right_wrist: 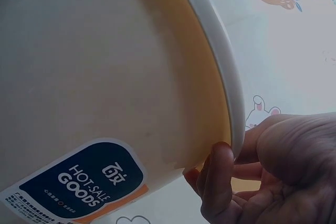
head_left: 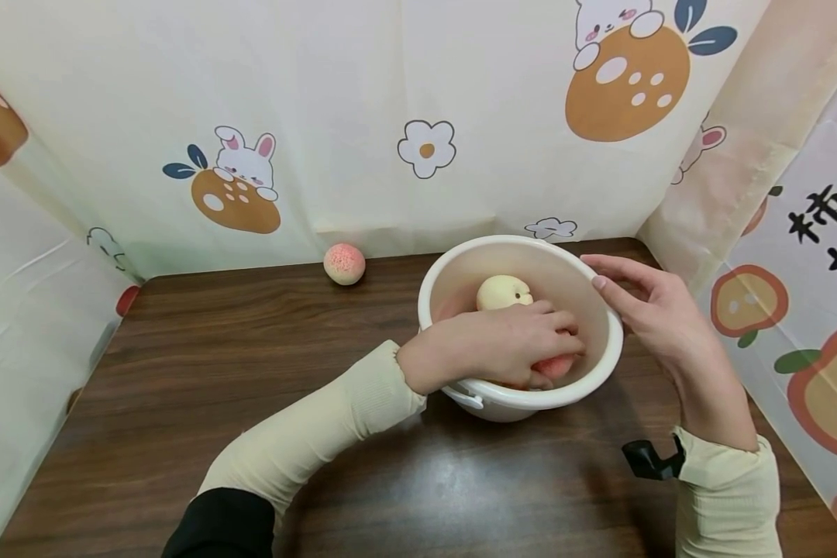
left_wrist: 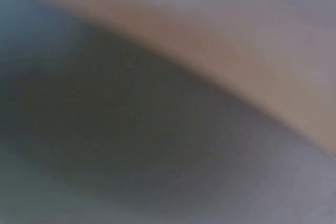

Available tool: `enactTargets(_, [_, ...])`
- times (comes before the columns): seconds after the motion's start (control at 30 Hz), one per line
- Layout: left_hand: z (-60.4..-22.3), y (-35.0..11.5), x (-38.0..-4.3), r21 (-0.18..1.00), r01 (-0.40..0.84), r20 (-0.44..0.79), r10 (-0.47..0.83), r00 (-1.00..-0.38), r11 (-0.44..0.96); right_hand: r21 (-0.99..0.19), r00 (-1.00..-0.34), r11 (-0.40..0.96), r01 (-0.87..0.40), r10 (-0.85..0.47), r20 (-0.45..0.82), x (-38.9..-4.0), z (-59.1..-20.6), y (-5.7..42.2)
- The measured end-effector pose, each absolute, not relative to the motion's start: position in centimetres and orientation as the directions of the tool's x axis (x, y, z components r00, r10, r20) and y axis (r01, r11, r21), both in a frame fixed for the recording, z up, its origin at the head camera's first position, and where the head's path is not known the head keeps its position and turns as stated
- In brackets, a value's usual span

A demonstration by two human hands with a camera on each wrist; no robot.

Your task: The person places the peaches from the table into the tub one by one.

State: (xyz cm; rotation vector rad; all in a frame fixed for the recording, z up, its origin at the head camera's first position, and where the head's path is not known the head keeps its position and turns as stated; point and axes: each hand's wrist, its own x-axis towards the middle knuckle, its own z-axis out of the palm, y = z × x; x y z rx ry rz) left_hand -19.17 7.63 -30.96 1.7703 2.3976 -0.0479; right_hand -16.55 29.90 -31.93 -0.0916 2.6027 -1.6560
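A white bucket (head_left: 519, 398) stands tilted slightly on the dark wooden table. My left hand (head_left: 502, 341) reaches down inside it, fingers curled over a pink peach (head_left: 554, 366). Beside that hand in the bucket lies a pale yellow peach (head_left: 501, 291) with a small dark spot. My right hand (head_left: 645, 310) grips the bucket's rim from the right side; in the right wrist view its thumb and fingers pinch the rim (right_wrist: 237, 124). The left wrist view is dark and blurred.
Another pink-speckled peach (head_left: 345, 264) sits at the table's back edge, left of the bucket. Patterned cloth (head_left: 363, 101) hangs behind the table (head_left: 251, 364) and along both sides. A handle joint (head_left: 466, 398) shows on the bucket's near side.
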Motion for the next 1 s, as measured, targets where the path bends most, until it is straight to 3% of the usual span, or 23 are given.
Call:
enactTargets(0.3, [-31.07, 7.57, -19.22, 0.113, 0.963, -0.114, 0.966, -0.230, 0.243, -0.908, -0.996, 0.419, -0.031, -0.086, -0.005, -16.63, -32.00, 29.88])
enactTargets(0.67, [-31.15, 7.33, -19.20, 0.156, 0.958, -0.092, 0.969, -0.230, 0.242, -0.913, -0.997, 0.407, -0.027, -0.083, -0.008, -16.59, -32.02, 29.92])
enactTargets(1.0, [-30.76, 7.17, -19.21, 0.078, 0.973, -0.088, 0.974, -0.211, 0.218, -0.918, -0.996, 0.395, -0.036, -0.090, 0.000, -16.60, -31.98, 29.86])
